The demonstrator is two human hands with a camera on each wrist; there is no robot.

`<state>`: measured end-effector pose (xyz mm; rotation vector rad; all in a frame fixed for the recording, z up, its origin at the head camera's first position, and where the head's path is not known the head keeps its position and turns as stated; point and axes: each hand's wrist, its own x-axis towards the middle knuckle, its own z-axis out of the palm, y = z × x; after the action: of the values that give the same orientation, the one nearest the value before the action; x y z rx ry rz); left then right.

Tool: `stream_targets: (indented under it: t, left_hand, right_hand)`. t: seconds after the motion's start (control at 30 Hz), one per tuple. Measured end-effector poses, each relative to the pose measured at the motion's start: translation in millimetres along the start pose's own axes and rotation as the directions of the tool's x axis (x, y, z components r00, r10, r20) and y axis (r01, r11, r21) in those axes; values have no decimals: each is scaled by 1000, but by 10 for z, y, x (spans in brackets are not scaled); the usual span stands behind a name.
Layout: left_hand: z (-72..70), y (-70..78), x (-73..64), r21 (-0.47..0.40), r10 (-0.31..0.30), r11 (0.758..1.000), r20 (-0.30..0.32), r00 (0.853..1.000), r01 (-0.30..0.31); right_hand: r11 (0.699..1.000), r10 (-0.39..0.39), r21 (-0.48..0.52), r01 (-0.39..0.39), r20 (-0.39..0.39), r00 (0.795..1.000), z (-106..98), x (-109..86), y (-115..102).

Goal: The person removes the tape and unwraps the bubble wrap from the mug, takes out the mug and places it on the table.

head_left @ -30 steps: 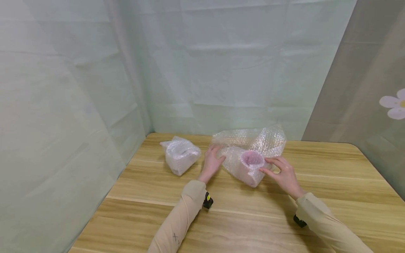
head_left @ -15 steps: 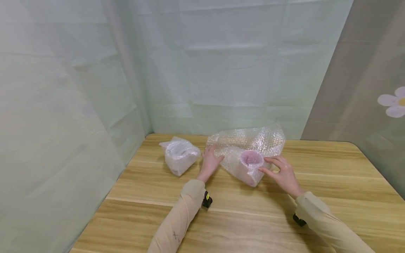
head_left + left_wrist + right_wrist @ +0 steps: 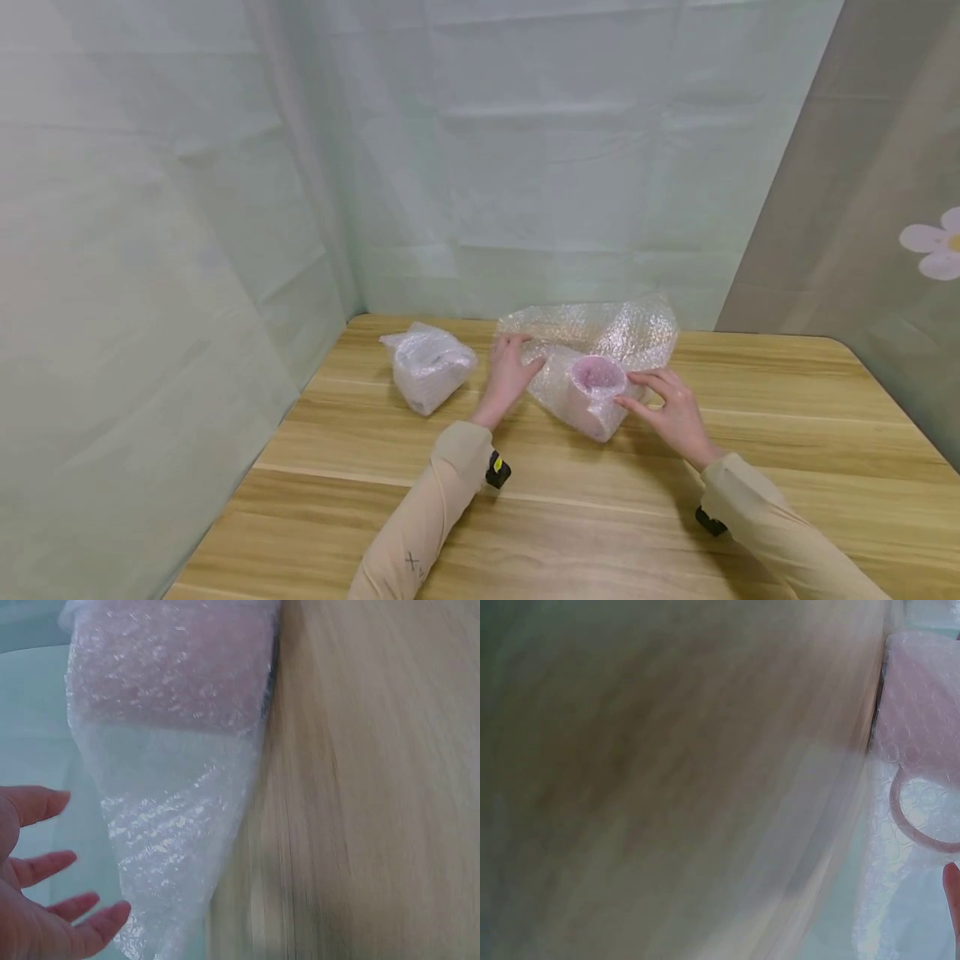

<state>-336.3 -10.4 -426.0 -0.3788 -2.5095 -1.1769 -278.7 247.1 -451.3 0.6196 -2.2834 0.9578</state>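
A pink mug (image 3: 597,373) stands on an unfolded sheet of bubble wrap (image 3: 637,329), with a layer of the wrap around its side. Its ring handle (image 3: 900,814) shows through the plastic in the right wrist view. My right hand (image 3: 672,417) holds the mug's right side, index finger by the rim and thumb lower down. My left hand (image 3: 508,375) is over the left part of the wrap, thumb and fingers spread apart. In the left wrist view, its fingers (image 3: 45,870) are beside a narrowing flap of wrap (image 3: 169,832) that extends from the mug.
Another bubble-wrapped bundle (image 3: 431,371) sits left of my left hand, its contents hidden. The wooden table (image 3: 570,533) ends at a pale curtain (image 3: 540,192) behind and on the left.
My left hand first shifts slightly left with the wrap's left edge, then moves forward and right, over the wrap. My right hand and the mug stay in place.
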Motion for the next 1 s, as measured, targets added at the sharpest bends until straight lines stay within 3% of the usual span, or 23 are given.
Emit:
stream_targets:
  t: [0.1,0.33,0.47,0.57,0.77,1.0]
  left_hand:
    - [-5,23,3,-34,45,998,8,999,-45]
    - [-9,35,3,-110,70,992,15,997,-68]
    - [19,59,2,-158,122,981,37,992,-114]
    - [47,84,-9,-208,170,966,56,984,-155]
    - [83,93,-77,-344,227,922,107,968,-179]
    - [123,96,-114,-374,307,900,178,935,-224]
  right_hand:
    - [1000,-6,-2,6,0,1000,0,8,-8]
    - [1000,-5,-4,5,0,1000,1,22,-9]
    - [1000,-10,-5,10,-3,1000,-9,8,-2]
    - [1000,-9,-2,9,-11,1000,-24,-4,2]
    - [1000,0,-7,0,6,1000,-22,-8,11]
    - [1000,-4,-3,4,-2,1000,-2,-17,1]
